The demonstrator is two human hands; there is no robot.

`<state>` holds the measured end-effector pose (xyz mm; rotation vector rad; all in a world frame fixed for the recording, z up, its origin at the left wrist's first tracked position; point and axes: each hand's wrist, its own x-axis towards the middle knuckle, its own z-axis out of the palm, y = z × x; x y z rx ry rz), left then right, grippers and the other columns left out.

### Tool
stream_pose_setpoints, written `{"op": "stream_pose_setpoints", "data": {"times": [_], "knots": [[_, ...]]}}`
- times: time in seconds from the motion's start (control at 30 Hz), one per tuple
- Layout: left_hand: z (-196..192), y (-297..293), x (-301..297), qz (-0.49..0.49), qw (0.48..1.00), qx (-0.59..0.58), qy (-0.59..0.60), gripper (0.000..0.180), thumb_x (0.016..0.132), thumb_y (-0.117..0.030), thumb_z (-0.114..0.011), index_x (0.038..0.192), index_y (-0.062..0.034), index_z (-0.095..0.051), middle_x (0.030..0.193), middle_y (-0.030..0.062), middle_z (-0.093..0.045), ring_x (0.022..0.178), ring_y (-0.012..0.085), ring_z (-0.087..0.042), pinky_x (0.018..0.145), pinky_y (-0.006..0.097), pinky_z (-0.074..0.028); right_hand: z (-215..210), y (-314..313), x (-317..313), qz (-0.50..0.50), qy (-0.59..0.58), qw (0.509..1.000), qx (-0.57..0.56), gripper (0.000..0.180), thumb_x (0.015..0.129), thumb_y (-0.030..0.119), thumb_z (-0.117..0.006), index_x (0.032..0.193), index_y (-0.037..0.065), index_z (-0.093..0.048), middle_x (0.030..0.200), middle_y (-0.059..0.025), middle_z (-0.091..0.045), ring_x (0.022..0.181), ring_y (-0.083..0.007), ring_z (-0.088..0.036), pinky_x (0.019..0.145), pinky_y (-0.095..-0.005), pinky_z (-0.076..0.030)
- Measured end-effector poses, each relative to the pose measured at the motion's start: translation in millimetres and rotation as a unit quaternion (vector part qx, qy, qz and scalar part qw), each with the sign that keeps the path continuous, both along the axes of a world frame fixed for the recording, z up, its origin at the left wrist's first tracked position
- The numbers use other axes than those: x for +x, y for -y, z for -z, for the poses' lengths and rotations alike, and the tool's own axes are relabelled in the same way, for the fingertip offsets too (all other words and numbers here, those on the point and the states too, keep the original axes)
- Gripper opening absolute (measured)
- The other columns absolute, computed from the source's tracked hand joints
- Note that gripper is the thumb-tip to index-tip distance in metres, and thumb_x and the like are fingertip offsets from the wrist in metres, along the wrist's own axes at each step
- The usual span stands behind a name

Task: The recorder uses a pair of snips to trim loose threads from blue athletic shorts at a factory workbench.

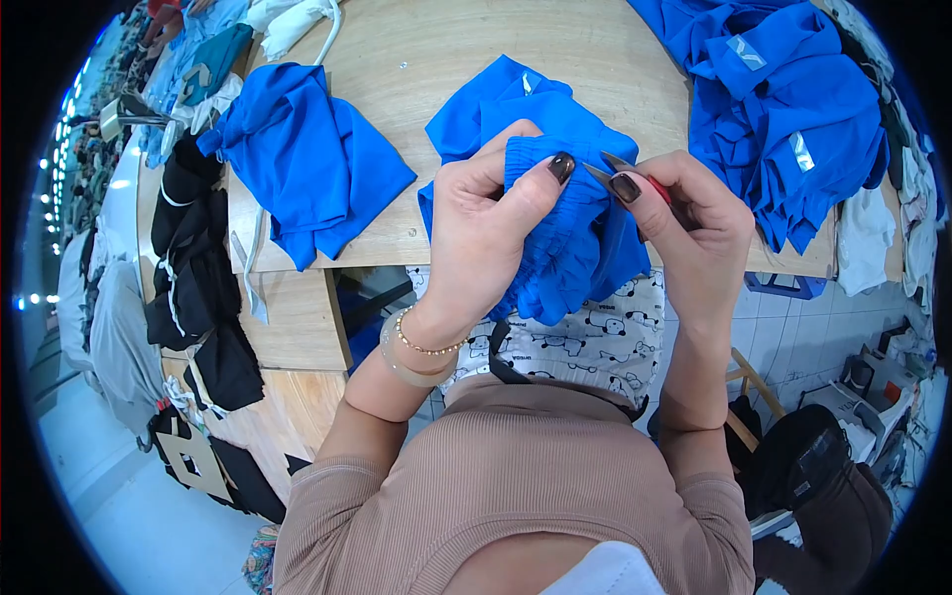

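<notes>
A blue garment (565, 248) with a gathered elastic waistband hangs bunched over the table's near edge, partly above my lap. My left hand (483, 218) is closed on its waistband, thumb pressed on top and fingers mostly behind the cloth. In my right hand (702, 213) is a small pair of thread snips (658, 188), with red on the handle. Their metal blades are parted and point left, close to the waistband edge by my left thumb. Whether a thread lies between the blades I cannot make out.
On the wooden table (382, 59), another blue garment (317, 164) lies to the left. A heap of blue garments (783, 109) with shiny patches spills over the right edge. Black cloth pieces (188, 258) hang at the far left. A dark padded seat (798, 456) stands at the lower right.
</notes>
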<state>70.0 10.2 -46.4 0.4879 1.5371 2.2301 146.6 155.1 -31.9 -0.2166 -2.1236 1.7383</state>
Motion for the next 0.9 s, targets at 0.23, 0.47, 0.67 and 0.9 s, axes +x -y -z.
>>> {"op": "stream_pose_setpoints", "data": {"times": [0.23,0.47,0.67,0.9], "knots": [[-1.0,3.0,-1.0,0.02,0.998,0.025,0.048,0.016,0.086,-0.003,-0.054,0.071,0.0023,-0.057,0.074,-0.0042,-0.046,0.066,0.0027,-0.035,0.059,0.019,-0.027,7.5,0.8,-4.7,0.006,-0.037,0.999,-0.018,0.007,0.082,0.004,-0.067,0.081,-0.001,-0.063,0.067,0.001,-0.054,0.06,-0.0032,-0.046,0.051,-0.0163,-0.033],[-14.6,-5.4,4.6,-0.031,0.983,0.04,0.177,0.019,0.088,-0.005,-0.056,0.07,-0.0005,-0.058,0.073,-0.0058,-0.046,0.066,0.0016,-0.037,0.061,0.018,-0.032,15.0,-0.7,-7.1,0.004,-0.055,0.998,-0.018,0.006,0.082,0.003,-0.067,0.082,-0.002,-0.063,0.067,0.0005,-0.055,0.059,-0.0041,-0.046,0.051,-0.0165,-0.034],[1.8,-0.6,-0.1,0.011,0.998,0.01,0.068,0.015,0.087,-0.005,-0.059,0.075,0.0023,-0.063,0.071,-0.0052,-0.046,0.063,0.0018,-0.034,0.056,0.02,-0.025,-2.7,-1.8,0.1,0.02,-0.031,0.996,0.08,0.008,0.082,0.004,-0.068,0.081,-0.001,-0.062,0.068,0.0002,-0.055,0.059,-0.0035,-0.045,0.052,-0.0169,-0.033],[3.3,-5.0,1.6,-0.028,0.999,-0.028,-0.02,0.014,0.085,-0.003,-0.058,0.072,0.0036,-0.061,0.071,-0.0028,-0.048,0.063,0.003,-0.036,0.054,0.02,-0.025,-16.6,5.0,6.4,0.062,0.018,0.991,0.114,0.011,0.081,0.006,-0.068,0.078,-0.001,-0.061,0.06,-0.0022,-0.054,0.054,-0.0055,-0.046,0.049,-0.0189,-0.036]]}}
